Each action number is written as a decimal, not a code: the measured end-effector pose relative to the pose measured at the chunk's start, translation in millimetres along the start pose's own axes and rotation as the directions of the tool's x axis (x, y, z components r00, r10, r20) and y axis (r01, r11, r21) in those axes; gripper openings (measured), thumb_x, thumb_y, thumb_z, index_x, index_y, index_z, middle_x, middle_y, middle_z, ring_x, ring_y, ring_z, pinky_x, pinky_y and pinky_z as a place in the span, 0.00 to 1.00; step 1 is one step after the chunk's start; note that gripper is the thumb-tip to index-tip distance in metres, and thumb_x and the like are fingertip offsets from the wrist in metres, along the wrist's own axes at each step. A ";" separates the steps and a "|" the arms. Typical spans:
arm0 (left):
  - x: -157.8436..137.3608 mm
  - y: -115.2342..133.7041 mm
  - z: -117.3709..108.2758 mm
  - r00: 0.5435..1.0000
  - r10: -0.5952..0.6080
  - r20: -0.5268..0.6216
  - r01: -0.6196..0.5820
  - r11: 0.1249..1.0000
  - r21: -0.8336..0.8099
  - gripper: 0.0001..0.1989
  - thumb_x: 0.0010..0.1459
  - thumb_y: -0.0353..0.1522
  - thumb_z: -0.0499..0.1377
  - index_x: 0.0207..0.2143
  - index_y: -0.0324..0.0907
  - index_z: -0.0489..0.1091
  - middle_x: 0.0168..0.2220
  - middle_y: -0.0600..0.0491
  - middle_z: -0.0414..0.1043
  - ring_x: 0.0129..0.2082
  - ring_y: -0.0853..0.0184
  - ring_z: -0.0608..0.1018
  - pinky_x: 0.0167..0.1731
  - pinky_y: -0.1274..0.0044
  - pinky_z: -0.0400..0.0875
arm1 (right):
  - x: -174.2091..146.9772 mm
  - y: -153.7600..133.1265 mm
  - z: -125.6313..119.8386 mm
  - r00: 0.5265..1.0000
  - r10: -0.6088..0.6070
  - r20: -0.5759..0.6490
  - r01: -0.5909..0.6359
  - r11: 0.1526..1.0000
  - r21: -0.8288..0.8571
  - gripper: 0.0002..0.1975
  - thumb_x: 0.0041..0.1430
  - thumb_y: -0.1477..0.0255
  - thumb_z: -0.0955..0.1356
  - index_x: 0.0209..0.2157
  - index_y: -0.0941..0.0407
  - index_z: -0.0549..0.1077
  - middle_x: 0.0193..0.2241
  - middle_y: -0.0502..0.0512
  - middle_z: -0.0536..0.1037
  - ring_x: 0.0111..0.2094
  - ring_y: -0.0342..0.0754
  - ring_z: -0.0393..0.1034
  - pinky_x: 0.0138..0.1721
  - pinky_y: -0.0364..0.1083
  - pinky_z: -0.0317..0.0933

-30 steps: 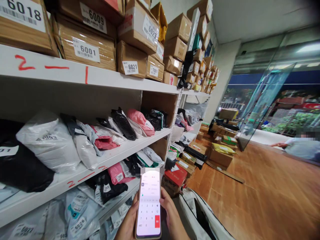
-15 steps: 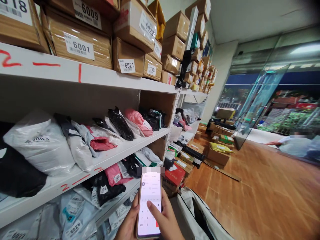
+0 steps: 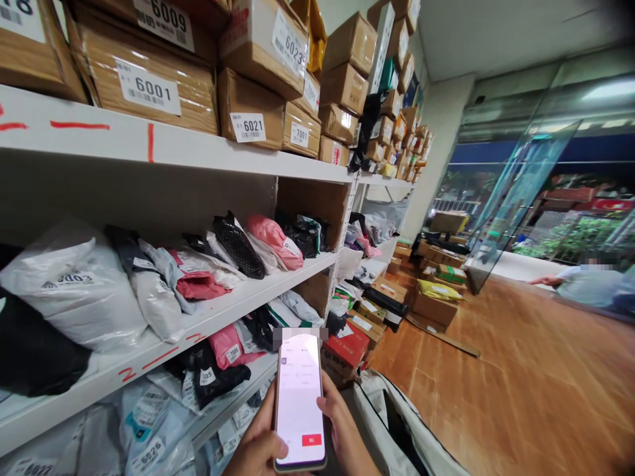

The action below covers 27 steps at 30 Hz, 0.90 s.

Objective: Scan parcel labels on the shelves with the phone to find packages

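Head view, from where I sit watching: both hands are low in the middle of the frame, wrapped round a smartphone point(image 3: 299, 398) that stands upright with its lit screen facing the camera. I see the left hand point(image 3: 256, 444) cupping the phone's left edge from below, its thumb laid over the lower left corner of the glass, so that grip is clamped on the phone. My right hand point(image 3: 342, 430) closes on the right edge, fingers curled behind and thumb along the side, also clamped on the phone. The screen shows a pale page with a small red button near the bottom right; the top strip is blurred.

Just left of the phone runs a white shelving unit point(image 3: 208, 155) with red marks painted on its edges. Cardboard boxes sit on the top shelf, one labelled 6001 point(image 3: 143, 82) and another 6021 point(image 3: 251, 109). Soft mailer bags fill the middle shelf, among them a pink one point(image 3: 275, 239) and a large white one point(image 3: 74, 291). Below the hands an open grey bag point(image 3: 397, 430) lies on the wooden floor point(image 3: 536, 383). Far right, well apart from me, another person's arm point(image 3: 546, 280) shows.
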<state>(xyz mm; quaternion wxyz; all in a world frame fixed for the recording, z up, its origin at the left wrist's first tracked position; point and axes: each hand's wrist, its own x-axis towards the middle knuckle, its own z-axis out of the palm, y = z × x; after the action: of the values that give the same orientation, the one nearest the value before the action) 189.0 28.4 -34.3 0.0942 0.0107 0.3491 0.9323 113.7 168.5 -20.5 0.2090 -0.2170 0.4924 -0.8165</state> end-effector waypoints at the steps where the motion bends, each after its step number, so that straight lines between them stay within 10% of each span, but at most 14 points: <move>1: 0.6 -1.5 -1.1 0.999 0.005 -0.039 -0.004 1.000 0.028 0.53 0.44 0.19 0.50 0.64 0.52 0.21 0.57 0.49 0.66 0.49 0.54 0.74 0.36 0.70 0.75 | -0.1 0.3 0.5 1.000 0.006 0.006 -0.006 1.000 0.008 0.23 0.49 0.62 0.68 0.49 0.48 0.71 0.44 0.49 0.79 0.42 0.54 0.70 0.43 0.49 0.61; 9: -1.1 -1.1 -2.3 0.953 0.183 0.242 -0.167 0.982 -0.086 0.37 0.50 0.20 0.48 0.60 0.59 0.56 0.59 0.56 0.63 0.59 0.53 0.65 0.54 0.58 0.63 | -1.9 -1.0 4.6 0.994 0.095 -0.052 -0.096 0.995 -0.020 0.24 0.51 0.56 0.69 0.49 0.48 0.71 0.44 0.52 0.79 0.43 0.53 0.71 0.43 0.49 0.61; 15: 0.1 -1.7 -19.9 0.983 0.106 0.149 -0.112 0.993 0.030 0.31 0.56 0.19 0.47 0.55 0.59 0.63 0.57 0.54 0.67 0.58 0.54 0.66 0.57 0.51 0.54 | -5.2 -6.3 5.9 0.990 0.001 0.141 0.001 1.000 -0.016 0.36 0.39 0.67 0.77 0.53 0.47 0.66 0.49 0.51 0.76 0.48 0.53 0.70 0.49 0.50 0.61; 21: 12.8 -15.2 -34.3 0.972 0.226 0.070 -0.233 0.965 0.118 0.22 0.59 0.36 0.53 0.56 0.50 0.64 0.60 0.54 0.62 0.66 0.54 0.49 0.62 0.55 0.46 | 7.6 3.8 10.1 0.990 0.101 -0.098 -0.092 0.992 0.086 0.27 0.43 0.50 0.71 0.42 0.50 0.75 0.46 0.53 0.79 0.56 0.56 0.64 0.58 0.53 0.53; 27: 20.2 -22.7 -10.7 0.922 0.388 -0.002 -0.328 0.783 0.529 0.22 0.48 0.31 0.64 0.48 0.48 0.73 0.61 0.54 0.59 0.67 0.52 0.43 0.64 0.66 0.30 | 23.3 9.3 18.5 0.997 0.011 0.077 -0.035 0.948 0.318 0.31 0.48 0.42 0.58 0.33 0.52 0.76 0.33 0.59 0.83 0.38 0.56 0.74 0.44 0.53 0.64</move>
<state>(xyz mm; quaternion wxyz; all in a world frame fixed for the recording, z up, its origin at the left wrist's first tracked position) 172.1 41.9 -58.2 -0.1107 0.0501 0.5833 0.8031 106.2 138.4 -17.6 0.2691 -0.2047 0.3486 -0.8742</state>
